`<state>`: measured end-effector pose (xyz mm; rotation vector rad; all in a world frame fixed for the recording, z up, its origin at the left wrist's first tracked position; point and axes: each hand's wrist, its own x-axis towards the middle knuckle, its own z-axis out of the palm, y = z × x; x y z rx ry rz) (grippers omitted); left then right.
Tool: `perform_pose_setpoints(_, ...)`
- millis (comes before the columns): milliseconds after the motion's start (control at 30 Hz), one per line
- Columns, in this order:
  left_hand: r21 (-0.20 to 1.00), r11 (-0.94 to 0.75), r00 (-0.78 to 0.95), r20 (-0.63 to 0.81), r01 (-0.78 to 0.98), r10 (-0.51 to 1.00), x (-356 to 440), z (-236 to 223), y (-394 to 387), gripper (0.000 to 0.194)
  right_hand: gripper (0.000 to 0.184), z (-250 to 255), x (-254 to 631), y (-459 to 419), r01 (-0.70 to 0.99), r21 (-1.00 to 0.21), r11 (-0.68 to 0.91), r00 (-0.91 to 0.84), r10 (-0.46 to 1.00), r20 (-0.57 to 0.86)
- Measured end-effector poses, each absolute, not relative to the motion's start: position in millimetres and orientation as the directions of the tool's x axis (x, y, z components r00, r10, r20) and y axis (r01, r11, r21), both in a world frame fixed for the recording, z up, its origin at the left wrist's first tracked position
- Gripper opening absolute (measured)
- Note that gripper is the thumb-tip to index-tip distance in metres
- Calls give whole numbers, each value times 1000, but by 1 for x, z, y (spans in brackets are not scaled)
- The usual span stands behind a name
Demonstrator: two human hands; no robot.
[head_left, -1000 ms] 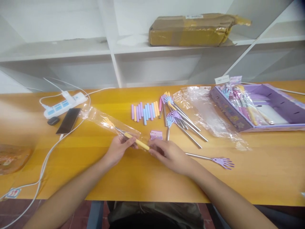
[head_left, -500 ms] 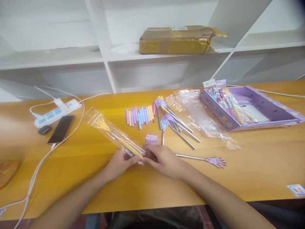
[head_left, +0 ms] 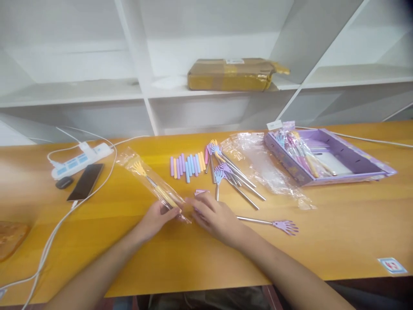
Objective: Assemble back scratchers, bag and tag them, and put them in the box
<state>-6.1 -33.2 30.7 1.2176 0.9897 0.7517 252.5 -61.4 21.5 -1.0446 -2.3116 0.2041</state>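
A clear plastic sleeve [head_left: 142, 174] lies slanted on the yellow table [head_left: 338, 232] with a yellow hand-shaped back scratcher [head_left: 139, 168] inside it. My left hand [head_left: 154, 220] pinches the sleeve's near end, fingers closed on it. My right hand [head_left: 213, 215] meets that same end from the right, fingers curled on the sleeve's edge. Just beyond my right hand lies a small pink card [head_left: 200, 192]. A lone purple back scratcher [head_left: 284, 225] with a metal rod lies to the right of my right hand.
Behind are a row of pastel handle grips [head_left: 187, 164], a pile of several metal back scratchers [head_left: 232, 172], empty clear bags [head_left: 267, 168] and a purple box [head_left: 355, 157] of packed ones. A power strip [head_left: 80, 158], phone [head_left: 85, 181] and white cables lie left. A parcel [head_left: 232, 74] sits on the shelf.
The yellow handle has gone fully into the sleeve. Both hands have closed in on the sleeve's near end. The camera has tilted up and shifted slightly.
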Motion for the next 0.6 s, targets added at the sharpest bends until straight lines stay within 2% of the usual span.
perform_pose_setpoints(133, 980, 198, 531, -186, 35, 827, 2, 32, -39, 43, 33, 23, 246, -63, 485, -301, 821, -593, 561, 578)
perform_pose_setpoints(267, 980, 192, 535, -190, 53, 823, 3, 32, -38, 55, 13, 29, 241, -65, 433, -293, 852, -545, 507, 668)
perform_pose_setpoints(400, 972, 230, 510, -218, 41, 832, 3, 31, -38, 71, 17, 35, 241, -65, 441, -322, 838, -521, 531, 668)
perform_pose_setpoints(533, 966, 255, 589, -233, 47, 774, 3, 23, -42, 63, 9, 29, 240, -63, 405, -425, 810, -516, 586, 625)
perform_pose_setpoints(600, 964, 263, 599, -233, 39, 766, 2, 19, -44, 57, 17, 23, 238, -63, 379, -520, 765, -481, 643, 596)
